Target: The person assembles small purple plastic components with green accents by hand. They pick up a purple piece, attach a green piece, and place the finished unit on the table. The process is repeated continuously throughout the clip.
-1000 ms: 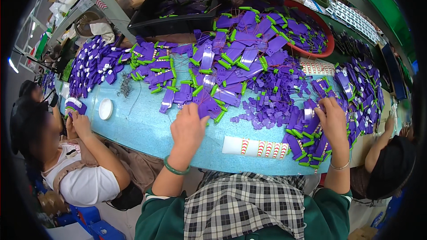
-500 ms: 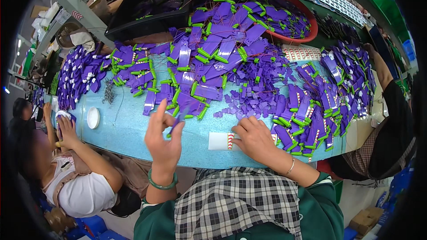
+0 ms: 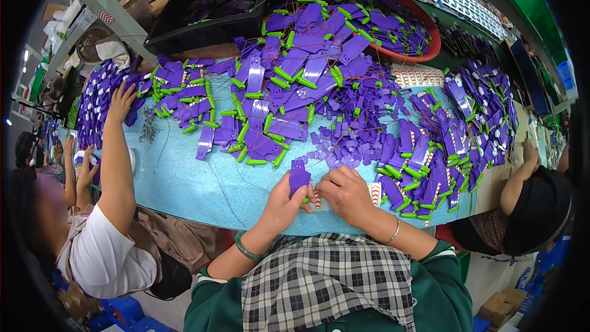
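Note:
My left hand (image 3: 283, 204) grips a flat purple plastic piece (image 3: 299, 175) with a green end, its wide part pointing up and away from me. Close by on the right, my right hand (image 3: 347, 192) has its fingertips pinched together at a white strip of stickers (image 3: 318, 200) printed with red chevrons. The fingers partly cover this strip. Beyond my right hand, another chevron sticker strip (image 3: 375, 194) shows. Just past my fingers lies a heap of small purple plastic bits (image 3: 344, 141).
Purple pieces with green ends (image 3: 276, 104) are heaped across the blue table (image 3: 184, 178). Behind stand a black bin (image 3: 203, 40) and a red basin (image 3: 433, 40). A co-worker's arm (image 3: 118, 160) reaches over the table's left; another person (image 3: 528, 203) sits at right.
My left hand has come down and right with the purple piece, now beside my right hand. The white sheet is mostly covered. The left co-worker's arm has reached out to the far pile.

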A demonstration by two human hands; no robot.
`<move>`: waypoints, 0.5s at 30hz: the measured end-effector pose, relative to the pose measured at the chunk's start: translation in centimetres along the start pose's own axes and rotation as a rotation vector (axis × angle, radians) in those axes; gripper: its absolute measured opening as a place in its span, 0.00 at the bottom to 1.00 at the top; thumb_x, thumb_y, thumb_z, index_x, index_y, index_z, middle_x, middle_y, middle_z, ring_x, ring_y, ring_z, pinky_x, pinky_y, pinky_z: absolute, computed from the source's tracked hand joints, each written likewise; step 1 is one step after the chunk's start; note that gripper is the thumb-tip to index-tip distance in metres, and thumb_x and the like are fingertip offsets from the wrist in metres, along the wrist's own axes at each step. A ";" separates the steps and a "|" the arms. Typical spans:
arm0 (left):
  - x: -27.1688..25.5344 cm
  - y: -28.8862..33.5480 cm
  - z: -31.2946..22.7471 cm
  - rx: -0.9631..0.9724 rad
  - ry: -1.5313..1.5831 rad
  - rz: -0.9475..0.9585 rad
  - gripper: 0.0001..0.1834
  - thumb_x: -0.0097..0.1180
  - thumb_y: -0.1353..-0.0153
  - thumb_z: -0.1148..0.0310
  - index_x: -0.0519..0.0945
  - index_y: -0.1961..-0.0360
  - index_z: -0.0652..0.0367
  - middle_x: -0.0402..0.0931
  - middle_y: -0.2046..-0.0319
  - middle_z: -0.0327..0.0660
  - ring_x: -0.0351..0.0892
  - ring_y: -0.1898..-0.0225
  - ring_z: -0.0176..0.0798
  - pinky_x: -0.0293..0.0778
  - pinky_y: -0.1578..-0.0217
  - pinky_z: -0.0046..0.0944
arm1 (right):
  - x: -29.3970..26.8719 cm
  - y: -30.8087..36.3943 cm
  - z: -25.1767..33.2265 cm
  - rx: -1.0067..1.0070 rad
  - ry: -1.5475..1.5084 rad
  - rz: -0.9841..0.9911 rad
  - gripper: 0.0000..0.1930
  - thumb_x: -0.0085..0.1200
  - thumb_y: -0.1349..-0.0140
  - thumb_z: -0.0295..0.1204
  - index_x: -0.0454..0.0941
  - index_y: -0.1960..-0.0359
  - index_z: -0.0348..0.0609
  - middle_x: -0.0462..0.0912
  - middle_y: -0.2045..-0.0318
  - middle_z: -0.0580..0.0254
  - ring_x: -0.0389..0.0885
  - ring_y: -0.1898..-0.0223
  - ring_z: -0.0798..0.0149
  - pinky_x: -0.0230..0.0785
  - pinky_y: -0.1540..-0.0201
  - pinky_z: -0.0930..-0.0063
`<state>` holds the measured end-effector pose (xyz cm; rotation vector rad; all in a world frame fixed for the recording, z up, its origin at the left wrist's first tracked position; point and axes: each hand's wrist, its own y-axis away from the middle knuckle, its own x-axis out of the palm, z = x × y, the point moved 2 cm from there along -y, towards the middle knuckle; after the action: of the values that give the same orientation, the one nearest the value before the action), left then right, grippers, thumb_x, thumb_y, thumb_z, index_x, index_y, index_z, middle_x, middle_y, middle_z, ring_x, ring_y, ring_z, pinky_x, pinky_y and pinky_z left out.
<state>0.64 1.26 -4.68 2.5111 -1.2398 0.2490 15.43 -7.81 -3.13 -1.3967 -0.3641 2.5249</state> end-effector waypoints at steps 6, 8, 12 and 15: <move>-0.3 0.1 0.0 -0.051 -0.108 -0.038 0.11 0.54 0.36 0.72 0.75 0.55 0.66 0.76 0.69 0.37 0.76 0.74 0.28 0.74 0.74 0.28 | -0.2 -0.5 -0.2 -0.003 -0.125 -0.011 0.06 0.62 0.52 0.25 0.78 0.72 0.46 0.78 0.70 0.67 0.75 0.65 0.61 0.66 0.63 0.66; 0.1 0.2 -0.9 -0.047 -0.139 -0.060 0.09 0.59 0.39 0.72 0.78 0.59 0.64 0.76 0.74 0.34 0.73 0.76 0.24 0.70 0.74 0.27 | -0.7 -0.7 -0.7 0.074 -0.370 0.003 0.05 0.60 0.50 0.24 0.78 0.71 0.44 0.79 0.68 0.65 0.76 0.63 0.60 0.66 0.62 0.65; 0.1 0.3 -1.4 -0.052 -0.284 0.059 0.04 0.61 0.41 0.74 0.81 0.65 0.61 0.76 0.75 0.31 0.67 0.75 0.21 0.66 0.75 0.27 | -2.9 -1.0 -0.4 0.269 -0.559 0.143 0.07 0.60 0.48 0.23 0.76 0.67 0.40 0.80 0.63 0.60 0.77 0.60 0.58 0.69 0.61 0.67; 0.2 0.2 -2.3 -0.024 -0.150 -0.006 0.04 0.59 0.40 0.73 0.79 0.69 0.63 0.77 0.75 0.34 0.72 0.76 0.24 0.68 0.76 0.27 | -4.5 -2.2 1.4 0.260 -0.541 -0.167 0.06 0.59 0.45 0.24 0.77 0.66 0.39 0.79 0.60 0.58 0.77 0.59 0.64 0.69 0.59 0.74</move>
<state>0.56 1.83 -2.41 2.5523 -1.2825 0.0453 16.73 -7.37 1.86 -0.5547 -0.2168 2.6533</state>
